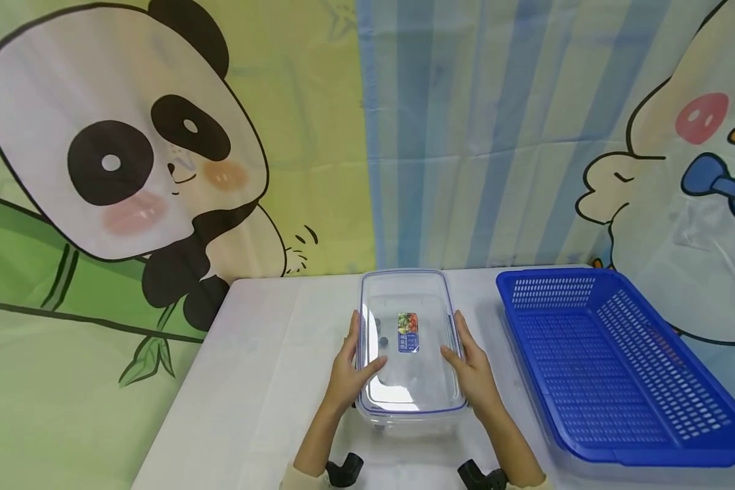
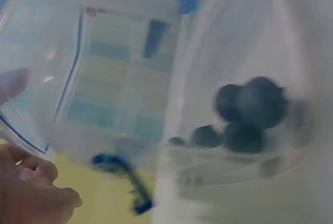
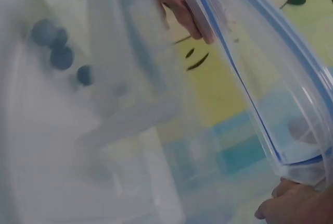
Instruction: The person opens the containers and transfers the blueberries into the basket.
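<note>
Clear container (image 1: 425, 381) between both hands (image 1: 346, 373) (image 1: 476, 375)

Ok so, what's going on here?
A person is at a white table, gripping a clear, blue-rimmed lid by its sides, left hand and right hand opposite each other, thumbs on top. The lid is over a clear box; I can't tell if it's sealed. Some dark round things show through the plastic. A blue basket sits to the right, with neither hand on it.
</note>
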`<state>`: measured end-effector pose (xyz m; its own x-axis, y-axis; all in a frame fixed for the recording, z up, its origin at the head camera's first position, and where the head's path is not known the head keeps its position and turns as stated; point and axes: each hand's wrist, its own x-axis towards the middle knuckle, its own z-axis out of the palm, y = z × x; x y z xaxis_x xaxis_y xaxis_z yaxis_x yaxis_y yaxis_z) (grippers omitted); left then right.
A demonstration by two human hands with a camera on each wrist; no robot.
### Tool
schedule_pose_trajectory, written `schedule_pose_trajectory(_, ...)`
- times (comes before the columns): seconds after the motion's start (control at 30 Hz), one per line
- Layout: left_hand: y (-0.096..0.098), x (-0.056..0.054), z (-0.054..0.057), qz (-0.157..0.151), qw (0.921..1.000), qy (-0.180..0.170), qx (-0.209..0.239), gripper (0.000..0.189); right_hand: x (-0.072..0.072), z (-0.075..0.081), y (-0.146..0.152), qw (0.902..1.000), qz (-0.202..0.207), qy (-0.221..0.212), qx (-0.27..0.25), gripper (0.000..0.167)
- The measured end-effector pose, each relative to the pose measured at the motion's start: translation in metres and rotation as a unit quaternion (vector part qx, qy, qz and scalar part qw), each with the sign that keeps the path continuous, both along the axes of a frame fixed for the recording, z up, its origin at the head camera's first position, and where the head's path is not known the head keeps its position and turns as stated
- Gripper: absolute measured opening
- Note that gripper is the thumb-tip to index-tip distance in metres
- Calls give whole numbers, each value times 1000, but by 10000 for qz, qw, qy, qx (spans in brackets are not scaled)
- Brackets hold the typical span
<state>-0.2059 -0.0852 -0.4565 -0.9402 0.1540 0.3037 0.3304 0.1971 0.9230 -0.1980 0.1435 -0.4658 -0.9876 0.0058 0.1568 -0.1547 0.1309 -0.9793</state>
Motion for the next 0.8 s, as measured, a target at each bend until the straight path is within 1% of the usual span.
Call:
schedule_pose_trajectory(0.1,-16,0,16,-45,10000,-74,18,89,0,16,-14,9998,38,114,-141,66)
schedule_pose_trajectory(0.17,-33,-1,26,-52,9999,-74,-73,89,-2,24,-32,9995,10,240,-210,65)
schedule_pose_trajectory(0.27,-69,0,37,14,9995,-153,-270,87,-5,29,-70,9989,-52,360,-289,65)
schedule_pose_trajectory(0.33,-98,1,42,81,9990,-231,-386,85,-7,28,-99,9985,-50,414,-348,65)
schedule_pose_trajectory(0.4,-131,-2,38,135,9983,-301,-490,84,-9,25,-130,9984,13,444,-344,65)
schedule_pose_trajectory(0.47,-161,-4,32,158,9978,-311,-565,84,-11,21,-157,9983,98,514,-249,65)
schedule_pose_trajectory(0.57,-200,-8,18,108,9973,-339,-643,84,-12,13,-191,9985,157,526,-6,65)
schedule_pose_trajectory(0.6,-210,-8,16,110,9969,-378,-675,84,-12,10,-201,9984,157,537,49,65)
schedule_pose_trajectory(0.67,-223,-11,7,57,9960,-527,-717,84,-14,1,-216,9990,93,424,73,65)
schedule_pose_trajectory(0.8,-244,-18,-14,123,9918,-965,-832,85,-18,-19,-240,9998,-71,204,53,64)
